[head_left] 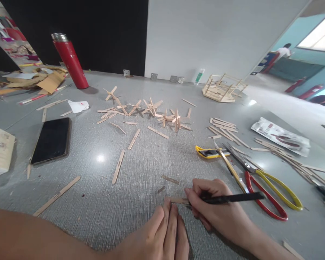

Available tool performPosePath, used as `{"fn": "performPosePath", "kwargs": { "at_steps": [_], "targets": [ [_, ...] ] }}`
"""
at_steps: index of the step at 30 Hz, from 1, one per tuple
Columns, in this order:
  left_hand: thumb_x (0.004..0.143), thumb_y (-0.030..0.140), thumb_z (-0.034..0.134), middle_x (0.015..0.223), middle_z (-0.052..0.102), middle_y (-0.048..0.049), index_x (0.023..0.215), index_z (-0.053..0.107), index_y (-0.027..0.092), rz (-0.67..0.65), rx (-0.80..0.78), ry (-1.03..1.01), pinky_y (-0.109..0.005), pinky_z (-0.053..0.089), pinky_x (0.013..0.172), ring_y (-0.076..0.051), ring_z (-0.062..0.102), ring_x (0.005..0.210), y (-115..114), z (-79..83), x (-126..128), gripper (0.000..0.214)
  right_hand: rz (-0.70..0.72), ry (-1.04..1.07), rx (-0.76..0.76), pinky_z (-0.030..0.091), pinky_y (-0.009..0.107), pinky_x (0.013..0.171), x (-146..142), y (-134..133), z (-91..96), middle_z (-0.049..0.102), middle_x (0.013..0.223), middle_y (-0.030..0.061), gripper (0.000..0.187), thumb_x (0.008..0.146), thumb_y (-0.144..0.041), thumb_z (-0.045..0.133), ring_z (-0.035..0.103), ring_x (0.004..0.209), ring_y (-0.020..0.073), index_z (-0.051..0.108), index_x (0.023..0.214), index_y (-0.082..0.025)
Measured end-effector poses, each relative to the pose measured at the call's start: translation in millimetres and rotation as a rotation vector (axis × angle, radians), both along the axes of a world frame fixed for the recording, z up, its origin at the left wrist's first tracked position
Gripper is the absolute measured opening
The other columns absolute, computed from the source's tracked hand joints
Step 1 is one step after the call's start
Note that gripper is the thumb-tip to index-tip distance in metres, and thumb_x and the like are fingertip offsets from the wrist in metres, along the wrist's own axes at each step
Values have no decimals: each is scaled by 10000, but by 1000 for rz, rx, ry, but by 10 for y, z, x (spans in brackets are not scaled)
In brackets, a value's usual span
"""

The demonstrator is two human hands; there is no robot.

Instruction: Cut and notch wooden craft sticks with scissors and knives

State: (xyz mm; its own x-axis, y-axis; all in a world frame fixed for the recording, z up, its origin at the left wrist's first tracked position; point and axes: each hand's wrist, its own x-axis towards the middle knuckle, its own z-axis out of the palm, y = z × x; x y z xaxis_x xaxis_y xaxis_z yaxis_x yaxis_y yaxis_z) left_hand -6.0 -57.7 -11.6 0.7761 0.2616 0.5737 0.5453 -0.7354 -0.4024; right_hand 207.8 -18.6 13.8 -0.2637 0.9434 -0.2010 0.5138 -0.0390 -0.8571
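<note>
A short wooden craft stick [178, 200] lies flat on the table at the lower middle. Its left end is pinned by the fingertips of my left hand [162, 234], which are pressed together. In my right hand [216, 206] is a black pen [233, 198], its shaft slanting back to the right. Those fingers hide the pen's tip, at the stick's right end. Just beyond the stick are two thin slivers of wood [170, 179]. Right of my right hand lie scissors [254, 171] with red and yellow handles, a slim gold-coloured cutting tool [233, 169] and a yellow utility knife [206, 152].
Several loose craft sticks [118, 167] and a pile of joined ones [151, 108] cover the middle. A phone [52, 140] and red flask [72, 63] stand left. At the back right are a stick frame [222, 90] and glue tube [199, 77]; a packet [280, 136] lies nearer.
</note>
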Motion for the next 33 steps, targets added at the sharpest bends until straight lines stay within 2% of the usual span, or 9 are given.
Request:
{"fn": "performPosePath", "kwargs": {
  "at_steps": [3,6,10,12,14,18,21,25,33],
  "targets": [
    [996,246,581,988,833,-79,1018,762,96,2,34,-28,-315,519,824,-219,784,951,1,-6,-7,236,-155,193,-69,222,155,310,49,53,86,580,447,-31,493,918,-479,714,392,268,36,474,585,-208],
    [1033,260,568,994,831,-33,1031,762,129,-39,84,15,-288,505,841,-184,765,975,11,11,-51,234,-287,267,22,239,143,318,129,110,183,575,442,-31,537,887,-550,751,365,280,19,509,573,-189],
    [1077,201,533,1072,801,48,1152,720,216,-209,126,227,-235,478,874,-97,718,1009,26,34,-114,202,-358,283,138,314,157,331,203,170,265,617,504,-17,516,850,-581,788,428,327,42,546,610,-194],
    [1069,184,539,1086,800,47,1155,710,214,-218,113,210,-237,477,870,-95,715,1009,27,9,-98,195,-344,262,190,342,170,356,218,171,268,593,499,-34,481,823,-570,819,454,354,57,568,648,-199],
    [1063,220,522,1059,815,8,1093,719,173,-149,73,54,-279,482,860,-136,734,989,24,-45,-48,205,-263,207,197,340,181,389,223,141,239,541,489,-56,454,839,-557,808,451,384,63,586,674,-197],
    [1062,330,430,1041,818,-129,1035,723,75,-3,-60,-171,-368,464,918,-243,760,992,13,-152,51,390,-58,104,50,289,199,420,189,17,118,502,503,-69,404,952,-488,699,408,424,66,576,702,-196],
    [1044,350,449,1032,816,-151,1042,726,58,2,-92,-163,-369,450,945,-267,762,1013,11,-168,62,402,12,38,-15,330,203,446,127,-58,38,541,517,-67,350,975,-448,677,458,442,76,584,743,-201],
    [1028,366,477,1054,811,-165,1053,735,53,-9,-104,-124,-381,430,979,-276,757,1012,12,-137,42,406,30,-75,50,342,211,451,50,-74,-3,495,430,-84,425,999,-425,644,445,382,71,516,654,-212],
    [1029,342,454,1076,805,-182,1061,733,43,-5,-140,-109,-375,424,979,-282,757,1018,19,-86,38,410,37,-52,35,336,201,432,32,-34,-30,488,422,-91,411,989,-369,669,461,367,72,507,644,-216]
  ]
}}
